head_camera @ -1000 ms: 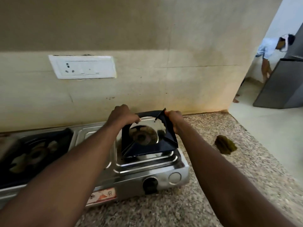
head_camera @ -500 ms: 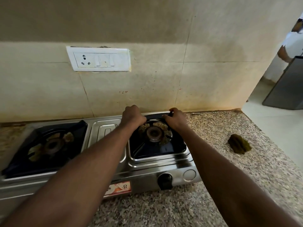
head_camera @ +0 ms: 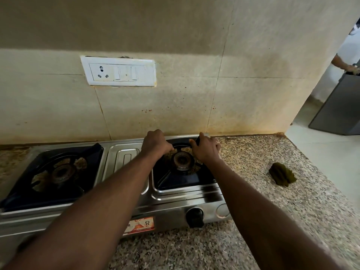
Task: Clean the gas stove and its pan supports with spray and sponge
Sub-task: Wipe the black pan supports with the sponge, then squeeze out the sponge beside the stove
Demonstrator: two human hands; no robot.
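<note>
A two-burner steel gas stove [head_camera: 175, 211] stands on the granite counter against the wall. Its right dark pan support [head_camera: 181, 180] lies flat around the right burner [head_camera: 182, 160]. My left hand [head_camera: 155, 144] grips the support's far left edge with curled fingers. My right hand [head_camera: 205, 150] grips its far right corner. The left pan support [head_camera: 52, 176] sits flat over the left burner, untouched. A dark green crumpled sponge [head_camera: 281, 174] lies on the counter to the right of the stove. No spray bottle is in view.
A black knob [head_camera: 194, 217] is on the stove's front. A white socket and switch plate [head_camera: 118, 71] is on the tiled wall above. The counter [head_camera: 272, 221] ends at right, where a grey cabinet [head_camera: 339, 106] and another person's arm [head_camera: 342, 64] show.
The right pan support, tilted up on edge a second ago, has been lowered flat onto the stove. Both hands stay on its far edge. The view has shifted left.
</note>
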